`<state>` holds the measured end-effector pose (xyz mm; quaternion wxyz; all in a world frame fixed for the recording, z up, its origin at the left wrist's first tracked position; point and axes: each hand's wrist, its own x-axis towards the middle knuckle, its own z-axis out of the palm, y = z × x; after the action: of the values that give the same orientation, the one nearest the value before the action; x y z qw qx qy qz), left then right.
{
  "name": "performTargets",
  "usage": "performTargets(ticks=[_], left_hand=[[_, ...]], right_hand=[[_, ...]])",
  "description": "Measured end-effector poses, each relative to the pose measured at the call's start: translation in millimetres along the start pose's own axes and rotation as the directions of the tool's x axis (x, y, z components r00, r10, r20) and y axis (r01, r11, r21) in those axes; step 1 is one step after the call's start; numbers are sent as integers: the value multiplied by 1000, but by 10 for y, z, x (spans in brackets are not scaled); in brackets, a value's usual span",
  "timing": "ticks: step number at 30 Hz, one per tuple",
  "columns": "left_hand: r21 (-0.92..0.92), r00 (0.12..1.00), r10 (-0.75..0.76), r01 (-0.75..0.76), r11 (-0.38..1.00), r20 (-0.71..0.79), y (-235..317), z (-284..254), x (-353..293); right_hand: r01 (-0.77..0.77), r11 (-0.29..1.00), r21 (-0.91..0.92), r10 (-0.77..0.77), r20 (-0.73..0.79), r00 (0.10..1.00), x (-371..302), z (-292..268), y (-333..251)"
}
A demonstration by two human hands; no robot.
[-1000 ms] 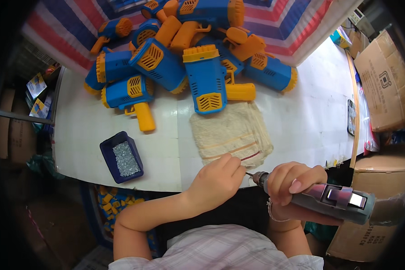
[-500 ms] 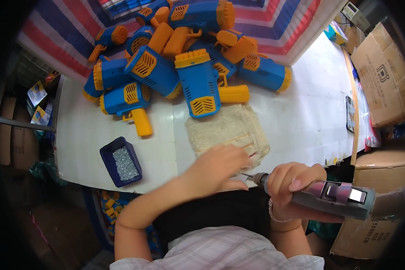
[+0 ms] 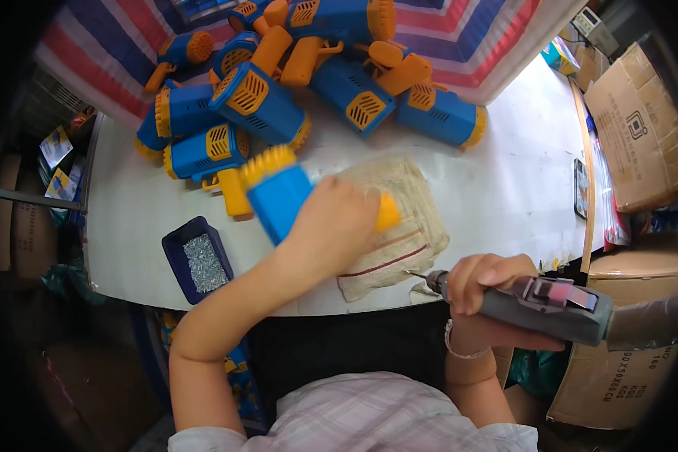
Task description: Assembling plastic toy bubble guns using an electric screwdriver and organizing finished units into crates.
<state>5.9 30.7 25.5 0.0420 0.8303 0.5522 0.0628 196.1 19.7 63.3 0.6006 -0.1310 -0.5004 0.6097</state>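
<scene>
My left hand (image 3: 335,222) is closed on a blue and yellow toy bubble gun (image 3: 279,194), slightly blurred, over the left part of a folded beige cloth (image 3: 422,211). Its toothed yellow rim points to the far left, and the yellow handle sticks out on the right side of the hand. My right hand (image 3: 484,290) is wrapped around a grey electric screwdriver (image 3: 554,307). The thin bit points left, close to the cloth's near right edge and apart from the toy. Left of my left forearm stands a dark blue tray (image 3: 175,258) of small silvery screws.
Several more blue and yellow bubble guns (image 3: 262,109) are heaped at the back of the white table (image 3: 505,188), against a striped sheet (image 3: 459,53). A phone (image 3: 581,188) lies by the right edge. Cardboard boxes (image 3: 636,128) stand beyond it on the right.
My left hand has taken hold of the front bubble gun from the pile and brought it nearer and leftward. The screwdriver in my right hand has shifted slightly left and away from me.
</scene>
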Motion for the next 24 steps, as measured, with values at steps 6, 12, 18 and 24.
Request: performTargets(ticks=[6, 12, 18, 24], left_hand=[[-215, 976, -105, 146, 966, 193, 94, 247, -263], [-236, 970, -144, 189, 953, 196, 113, 270, -232], [-267, 977, -141, 180, 947, 158, 104, 288, -245], [-287, 963, -150, 213, 934, 225, 96, 231, -212]], right_hand=[[-47, 997, -54, 47, 1, 999, 7, 70, 365], [-111, 988, -105, 116, 51, 992, 16, 76, 388], [-118, 993, -6, 118, 90, 989, 63, 14, 571], [-113, 992, 53, 112, 28, 993, 80, -37, 678]])
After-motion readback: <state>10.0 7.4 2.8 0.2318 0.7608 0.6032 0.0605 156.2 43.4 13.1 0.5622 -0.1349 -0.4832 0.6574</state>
